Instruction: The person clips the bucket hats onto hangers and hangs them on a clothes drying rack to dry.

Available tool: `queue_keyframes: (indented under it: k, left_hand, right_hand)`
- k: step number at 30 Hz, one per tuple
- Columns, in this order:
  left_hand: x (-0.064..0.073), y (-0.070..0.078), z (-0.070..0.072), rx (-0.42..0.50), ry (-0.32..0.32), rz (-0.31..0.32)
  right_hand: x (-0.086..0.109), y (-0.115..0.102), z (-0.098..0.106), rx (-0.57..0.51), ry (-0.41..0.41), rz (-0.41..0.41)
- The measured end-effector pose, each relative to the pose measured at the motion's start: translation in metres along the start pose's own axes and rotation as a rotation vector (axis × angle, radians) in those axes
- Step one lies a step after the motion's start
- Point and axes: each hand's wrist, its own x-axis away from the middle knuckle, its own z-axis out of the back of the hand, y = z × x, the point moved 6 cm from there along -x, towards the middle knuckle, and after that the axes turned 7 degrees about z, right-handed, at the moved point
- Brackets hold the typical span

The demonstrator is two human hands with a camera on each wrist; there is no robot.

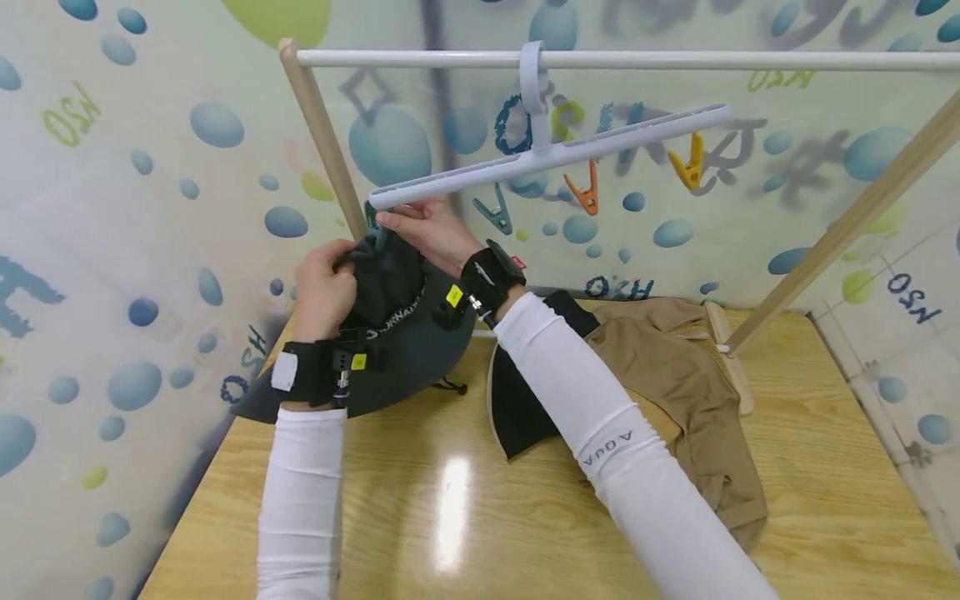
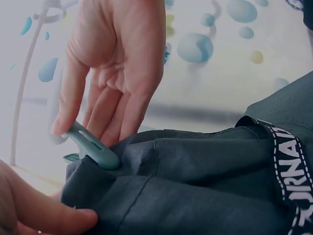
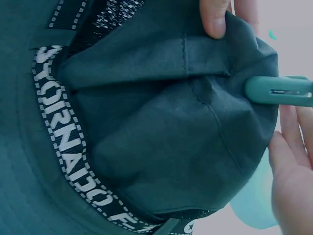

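A dark wide-brimmed hat (image 1: 420, 358) with a white-lettered band hangs below the left end of a pale hanger (image 1: 480, 172). My left hand (image 1: 324, 287) pinches the fabric of its crown. In the left wrist view, the right hand (image 2: 117, 58) holds a green clothespin (image 2: 95, 149) between thumb and fingers. The clothespin's jaw end lies over a fold at the top of the crown, as the right wrist view also shows. My right hand is just under the hanger's tip.
The hanger hooks over a white rail (image 1: 405, 58) between wooden posts. Three more clothespins hang from it: teal (image 1: 495, 210), orange (image 1: 585, 190) and yellow (image 1: 687, 162). A brown garment (image 1: 645, 342) and a black brimmed piece (image 1: 517, 400) lie on the wooden table (image 1: 390, 517).
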Motion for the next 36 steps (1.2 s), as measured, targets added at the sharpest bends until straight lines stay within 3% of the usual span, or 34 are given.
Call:
queue_keyframes:
  k: [4,10,16,22,31,36]
  left_hand:
    - [-0.004,-0.003,0.002,-0.019,-0.004,0.014]
    - [-0.008,-0.008,0.006,-0.014,0.002,0.016]
    - [-0.013,-0.015,0.007,-0.03,0.029,0.025]
    - [-0.014,-0.019,0.004,-0.059,0.038,0.03]
    - [-0.006,-0.01,0.002,-0.124,0.042,-0.001]
    - [0.005,0.006,0.006,-0.126,0.129,-0.056]
  right_hand:
    - [0.012,-0.003,0.002,0.04,-0.011,0.005]
    - [0.049,-0.009,0.01,0.113,-0.054,0.041]
    - [0.09,-0.017,0.024,0.002,-0.072,0.031]
    - [0.128,-0.025,0.042,-0.016,-0.095,0.025]
    - [0.156,-0.041,0.068,0.068,-0.061,0.041]
    - [0.166,-0.047,0.08,0.109,-0.056,0.046]
